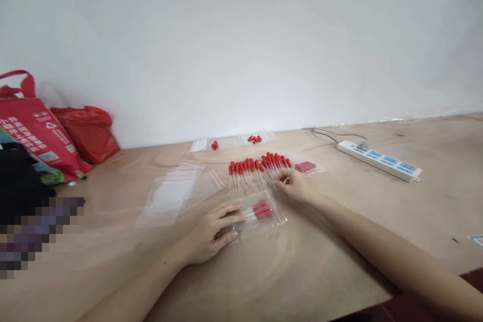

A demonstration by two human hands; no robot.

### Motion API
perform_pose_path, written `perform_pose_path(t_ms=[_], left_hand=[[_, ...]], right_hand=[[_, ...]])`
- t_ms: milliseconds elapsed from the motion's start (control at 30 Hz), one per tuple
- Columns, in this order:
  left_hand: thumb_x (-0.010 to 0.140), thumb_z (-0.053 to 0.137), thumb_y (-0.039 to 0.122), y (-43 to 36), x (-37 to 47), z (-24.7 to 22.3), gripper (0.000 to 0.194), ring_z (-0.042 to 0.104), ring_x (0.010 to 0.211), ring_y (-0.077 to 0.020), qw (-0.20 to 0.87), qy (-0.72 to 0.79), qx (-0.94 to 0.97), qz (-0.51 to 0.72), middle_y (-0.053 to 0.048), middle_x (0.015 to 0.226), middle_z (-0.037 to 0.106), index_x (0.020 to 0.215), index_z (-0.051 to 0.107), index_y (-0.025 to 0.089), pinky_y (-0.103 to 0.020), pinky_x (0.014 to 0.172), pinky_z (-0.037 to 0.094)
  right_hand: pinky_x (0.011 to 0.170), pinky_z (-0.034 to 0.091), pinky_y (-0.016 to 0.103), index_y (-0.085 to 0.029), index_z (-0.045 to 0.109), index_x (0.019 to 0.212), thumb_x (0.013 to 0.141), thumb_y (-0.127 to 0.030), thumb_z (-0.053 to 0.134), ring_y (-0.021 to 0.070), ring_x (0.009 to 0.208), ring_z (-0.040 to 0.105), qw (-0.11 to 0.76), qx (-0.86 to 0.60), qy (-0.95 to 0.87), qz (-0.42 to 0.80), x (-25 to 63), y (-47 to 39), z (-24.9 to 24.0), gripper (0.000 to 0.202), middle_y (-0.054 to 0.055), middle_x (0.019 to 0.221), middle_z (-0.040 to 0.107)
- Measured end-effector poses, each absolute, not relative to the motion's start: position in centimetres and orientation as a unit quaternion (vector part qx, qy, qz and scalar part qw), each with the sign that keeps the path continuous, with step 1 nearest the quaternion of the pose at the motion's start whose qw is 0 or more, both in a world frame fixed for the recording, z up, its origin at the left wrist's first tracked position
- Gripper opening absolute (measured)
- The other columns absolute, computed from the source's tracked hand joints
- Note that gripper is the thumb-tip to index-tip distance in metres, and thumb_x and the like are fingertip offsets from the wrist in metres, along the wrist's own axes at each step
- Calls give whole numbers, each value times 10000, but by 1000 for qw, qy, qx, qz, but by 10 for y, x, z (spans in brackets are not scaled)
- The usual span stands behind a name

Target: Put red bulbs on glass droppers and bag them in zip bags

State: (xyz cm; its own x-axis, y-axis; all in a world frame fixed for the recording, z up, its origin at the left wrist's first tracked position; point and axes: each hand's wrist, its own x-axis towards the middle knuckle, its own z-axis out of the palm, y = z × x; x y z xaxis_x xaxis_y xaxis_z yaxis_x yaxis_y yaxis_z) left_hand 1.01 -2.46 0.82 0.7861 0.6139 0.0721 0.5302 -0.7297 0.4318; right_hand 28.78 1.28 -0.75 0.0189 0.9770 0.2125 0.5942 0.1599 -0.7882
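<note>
Droppers (260, 170) with red bulbs lie in a loose row on the worktop (339, 261), just beyond a small zip bag (260, 214) that already has a few of them inside, bulbs toward its right end. Left hand (211, 234) rests flat on the bag's near left corner, fingers spread, pinning the film; it clasps nothing. Right hand (292, 183) is at the right end of the row, fingertips pinched narrow around what looks like one dropper stem; whether it is truly gripped, cannot tell at this size.

Judgement on doing this well: take one dropper at a time by the stem near the bulb, so the thin glass tip is not levered against its neighbours. Keep the left hand's pressure on the bag so the mouth holds its place. Feed the tip in first and level, matching the ones already inside.

Also about: a stack of empty zip bags (171, 193) to the left, more bags with loose red bulbs (254, 138) near the wall, a filled bag (305, 166) just right of the row, a power strip (379, 160) well apart at right.
</note>
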Motion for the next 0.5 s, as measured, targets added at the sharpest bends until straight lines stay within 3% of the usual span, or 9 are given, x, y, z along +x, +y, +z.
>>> perform_pose_path(t_ms=[167, 333, 500], left_hand=[[850, 435, 271, -24, 11, 10, 366, 375, 1203, -230, 204, 308, 923, 110, -64, 1307, 424, 1213, 471, 246, -430, 986, 326], [854, 430, 269, -24, 11, 9, 369, 373, 1205, -225, 203, 308, 923, 111, -76, 1302, 427, 1218, 465, 223, -416, 989, 328], [857, 424, 264, -24, 10, 8, 401, 363, 1213, -227, 200, 309, 924, 107, -66, 1316, 410, 1258, 423, 246, -422, 993, 322]], right_hand=[[602, 390, 233, -161, 596, 717, 696, -259, 534, 160, 708, 588, 301, -706, -637, 74, 289, 55, 8, 118, 56, 749, 649], [590, 399, 249, -138, 614, 789, 704, -328, 546, 214, 782, 610, 199, -780, -588, 76, 273, 83, 17, 219, 123, 830, 654], [569, 415, 240, -118, 608, 874, 664, -259, 601, 226, 802, 615, 189, -795, -570, 84, 272, 92, 23, 254, 154, 900, 644]])
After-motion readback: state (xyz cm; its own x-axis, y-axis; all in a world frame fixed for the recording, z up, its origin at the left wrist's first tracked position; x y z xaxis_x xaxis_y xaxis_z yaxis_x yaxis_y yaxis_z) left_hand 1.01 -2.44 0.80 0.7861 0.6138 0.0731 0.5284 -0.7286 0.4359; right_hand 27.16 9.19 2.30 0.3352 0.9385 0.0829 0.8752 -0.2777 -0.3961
